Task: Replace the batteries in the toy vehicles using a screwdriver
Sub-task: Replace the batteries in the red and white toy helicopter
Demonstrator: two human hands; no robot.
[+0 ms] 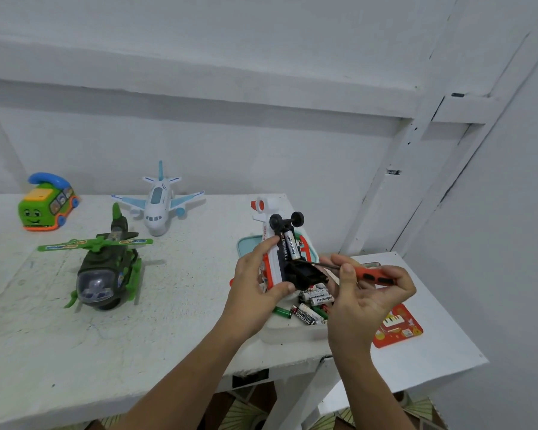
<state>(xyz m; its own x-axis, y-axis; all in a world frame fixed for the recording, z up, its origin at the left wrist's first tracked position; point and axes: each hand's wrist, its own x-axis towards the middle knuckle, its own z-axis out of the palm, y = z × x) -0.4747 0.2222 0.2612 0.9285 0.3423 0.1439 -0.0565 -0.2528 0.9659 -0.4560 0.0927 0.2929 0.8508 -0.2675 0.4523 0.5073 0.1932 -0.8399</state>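
My left hand (255, 279) grips a white and orange toy plane (275, 243), turned belly up over the battery container. Its battery bay is uncovered and shows two batteries (289, 246), one Eveready and one Heybright. My right hand (365, 290) holds an orange-handled screwdriver (371, 276), whose dark shaft points left at the plane's black underside part (305, 274). Below the toy, loose batteries (311, 307) lie in a white container (292, 332).
On the white table (137, 321) stand a green helicopter (106, 268), a white and blue airplane (159, 203) and a green toy bus with a blue handset (45, 203). A teal-rimmed lid (246, 246) lies behind the held toy. A red card (398, 327) rests on the lower right surface.
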